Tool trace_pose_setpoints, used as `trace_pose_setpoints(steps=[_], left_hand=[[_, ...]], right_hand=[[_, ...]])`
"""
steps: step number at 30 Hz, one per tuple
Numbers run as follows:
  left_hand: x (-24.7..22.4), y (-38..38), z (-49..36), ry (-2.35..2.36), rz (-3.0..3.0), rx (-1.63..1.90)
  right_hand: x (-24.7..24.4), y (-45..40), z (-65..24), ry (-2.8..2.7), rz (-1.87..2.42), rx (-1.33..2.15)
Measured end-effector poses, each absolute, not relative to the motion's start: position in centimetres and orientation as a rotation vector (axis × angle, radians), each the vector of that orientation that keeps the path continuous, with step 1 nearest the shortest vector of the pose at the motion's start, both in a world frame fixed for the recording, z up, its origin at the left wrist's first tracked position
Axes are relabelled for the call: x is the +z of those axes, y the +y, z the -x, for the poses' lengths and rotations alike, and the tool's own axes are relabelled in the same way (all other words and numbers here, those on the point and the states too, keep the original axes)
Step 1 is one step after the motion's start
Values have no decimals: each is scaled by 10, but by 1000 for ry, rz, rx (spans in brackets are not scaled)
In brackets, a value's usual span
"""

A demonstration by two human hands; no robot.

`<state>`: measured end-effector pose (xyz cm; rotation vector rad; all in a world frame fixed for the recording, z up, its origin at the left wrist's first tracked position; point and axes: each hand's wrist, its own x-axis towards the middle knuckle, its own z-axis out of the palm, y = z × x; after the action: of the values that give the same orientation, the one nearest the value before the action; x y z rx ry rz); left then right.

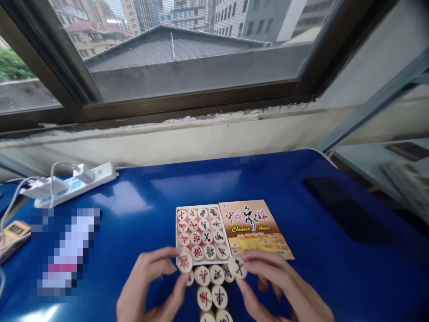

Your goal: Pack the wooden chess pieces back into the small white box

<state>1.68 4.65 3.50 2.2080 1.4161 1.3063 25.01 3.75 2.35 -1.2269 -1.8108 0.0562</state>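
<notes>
Between thumb and forefinger, my left hand [152,279] pinches a round chess piece with a red character [184,261], at the near left corner of the white box. A chess piece with a black character [237,267] is pinched in my right hand [278,279], near the box's right corner. Rows of red and black pieces fill the white box [201,206]. In front of it, more loose pieces [217,274] stand on the blue table in a row and a column, some partly hidden by my hands.
The "Chinese chess" lid [256,223] lies right of the box. A dark flat object [338,205] is at the right. On the left are a power strip [78,183] with plugs and cables, a blurred-out object [72,250] and a small orange box [13,237]. A window is behind the blue table [161,188].
</notes>
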Motion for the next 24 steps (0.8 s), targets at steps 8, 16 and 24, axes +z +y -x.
trace_pose_setpoints(steps=[8,16,24], left_hand=[[26,64,-37,1340,-2285,1345],[23,58,-32,1425,-2328,1310],[20,61,-12,1617,-2312,1152]], right_hand=[[22,65,-220,-1755,1106,88],[16,62,-221,-1783,1113,101],[9,55,-237,-1885,1258,-55]])
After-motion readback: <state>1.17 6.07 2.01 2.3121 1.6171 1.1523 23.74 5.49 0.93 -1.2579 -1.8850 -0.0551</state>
